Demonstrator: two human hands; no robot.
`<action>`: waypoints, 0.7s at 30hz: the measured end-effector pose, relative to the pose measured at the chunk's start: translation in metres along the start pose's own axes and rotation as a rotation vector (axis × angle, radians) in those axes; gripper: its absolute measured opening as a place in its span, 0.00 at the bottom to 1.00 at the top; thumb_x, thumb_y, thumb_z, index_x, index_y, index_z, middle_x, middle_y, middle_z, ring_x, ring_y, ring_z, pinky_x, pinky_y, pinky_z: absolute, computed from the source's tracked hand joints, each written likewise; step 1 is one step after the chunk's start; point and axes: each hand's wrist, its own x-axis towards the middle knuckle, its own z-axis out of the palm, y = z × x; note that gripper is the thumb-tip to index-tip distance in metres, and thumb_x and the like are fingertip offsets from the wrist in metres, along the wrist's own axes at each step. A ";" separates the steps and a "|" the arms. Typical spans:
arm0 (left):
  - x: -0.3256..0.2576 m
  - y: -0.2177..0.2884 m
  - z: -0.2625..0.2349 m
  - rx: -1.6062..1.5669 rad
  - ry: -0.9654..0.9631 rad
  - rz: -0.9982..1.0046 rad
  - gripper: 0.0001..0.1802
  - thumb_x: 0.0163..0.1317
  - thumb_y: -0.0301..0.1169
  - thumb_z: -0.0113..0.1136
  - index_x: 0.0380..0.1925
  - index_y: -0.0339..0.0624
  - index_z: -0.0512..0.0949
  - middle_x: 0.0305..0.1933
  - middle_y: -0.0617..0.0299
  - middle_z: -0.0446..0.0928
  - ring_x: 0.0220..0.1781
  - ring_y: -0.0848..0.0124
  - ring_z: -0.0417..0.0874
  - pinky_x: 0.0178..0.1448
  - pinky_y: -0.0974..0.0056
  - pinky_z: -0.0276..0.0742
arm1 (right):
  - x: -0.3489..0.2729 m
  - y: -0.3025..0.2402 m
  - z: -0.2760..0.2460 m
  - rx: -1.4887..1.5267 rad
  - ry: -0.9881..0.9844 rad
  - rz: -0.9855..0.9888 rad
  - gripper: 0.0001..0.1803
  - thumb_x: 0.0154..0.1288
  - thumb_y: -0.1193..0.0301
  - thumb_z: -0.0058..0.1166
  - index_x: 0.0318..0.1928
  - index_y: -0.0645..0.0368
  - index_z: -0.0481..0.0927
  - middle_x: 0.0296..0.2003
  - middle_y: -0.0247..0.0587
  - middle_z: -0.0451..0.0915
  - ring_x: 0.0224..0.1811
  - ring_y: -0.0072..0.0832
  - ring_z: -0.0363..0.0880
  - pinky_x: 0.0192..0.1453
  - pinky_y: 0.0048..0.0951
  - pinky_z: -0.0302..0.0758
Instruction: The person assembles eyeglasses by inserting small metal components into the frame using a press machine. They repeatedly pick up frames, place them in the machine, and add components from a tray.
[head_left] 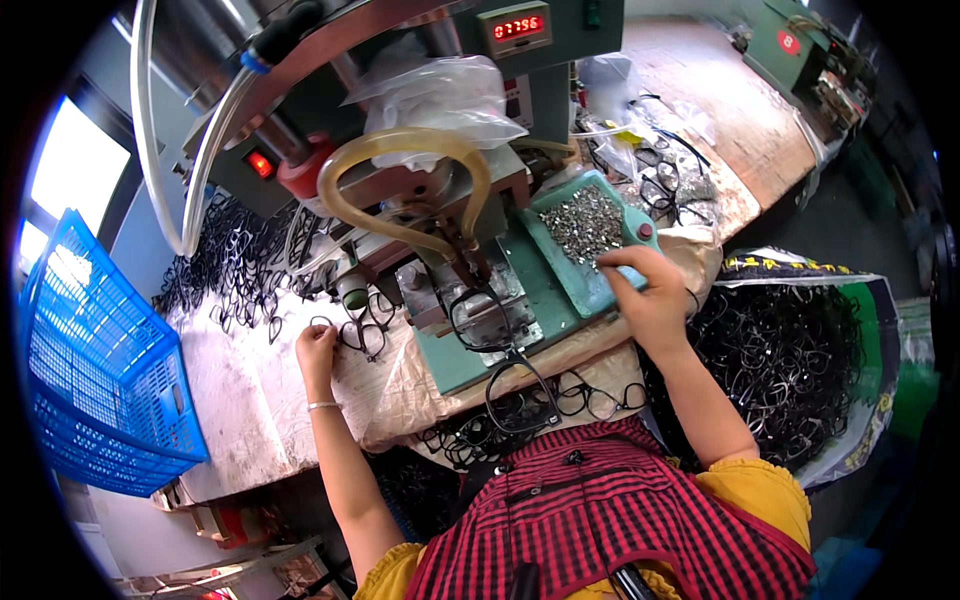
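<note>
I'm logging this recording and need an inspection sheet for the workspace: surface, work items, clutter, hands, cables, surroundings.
Surface: light worktop, stained.
Work items: black eyeglass frame at the green machine's fixture, partly overhanging its front edge; teal tray of small metal parts.
Clutter: heaped black frames at left; clear plastic bag on the machine.
Hands: left hand beside black frames, right hand at the tray's near right side; whether the fingers hold anything is unclear.
Cables: nothing seen for certain; yellowish hose loops over the machine.
Surroundings: blue basket left, open sack of black frames right.
</note>
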 end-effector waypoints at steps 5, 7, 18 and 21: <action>-0.054 0.055 0.009 -0.875 -0.024 0.032 0.06 0.71 0.31 0.55 0.39 0.40 0.74 0.30 0.60 0.78 0.26 0.72 0.80 0.28 0.70 0.75 | 0.033 -0.047 0.050 0.197 -0.014 -0.340 0.08 0.53 0.82 0.64 0.35 0.61 0.85 0.34 0.45 0.85 0.37 0.43 0.84 0.43 0.37 0.78; -0.081 0.076 0.015 -1.147 -0.022 0.023 0.07 0.74 0.34 0.52 0.43 0.43 0.72 0.35 0.61 0.77 0.32 0.68 0.80 0.34 0.69 0.75 | 0.035 -0.049 0.069 0.234 0.024 -0.393 0.07 0.53 0.81 0.63 0.35 0.62 0.84 0.33 0.45 0.84 0.36 0.44 0.83 0.41 0.38 0.78; -0.197 0.257 -0.018 -1.011 -0.144 0.962 0.13 0.78 0.37 0.50 0.51 0.39 0.72 0.43 0.52 0.77 0.38 0.67 0.76 0.36 0.65 0.72 | 0.016 -0.066 0.092 0.352 0.037 -0.279 0.10 0.58 0.79 0.63 0.41 0.65 0.81 0.37 0.46 0.84 0.38 0.42 0.85 0.43 0.35 0.80; -0.191 0.235 0.005 -0.970 0.037 0.853 0.12 0.77 0.36 0.52 0.49 0.40 0.74 0.43 0.48 0.81 0.38 0.62 0.80 0.38 0.63 0.75 | 0.012 -0.073 0.096 0.407 0.052 -0.237 0.09 0.61 0.79 0.62 0.42 0.66 0.81 0.37 0.47 0.85 0.38 0.41 0.86 0.44 0.32 0.80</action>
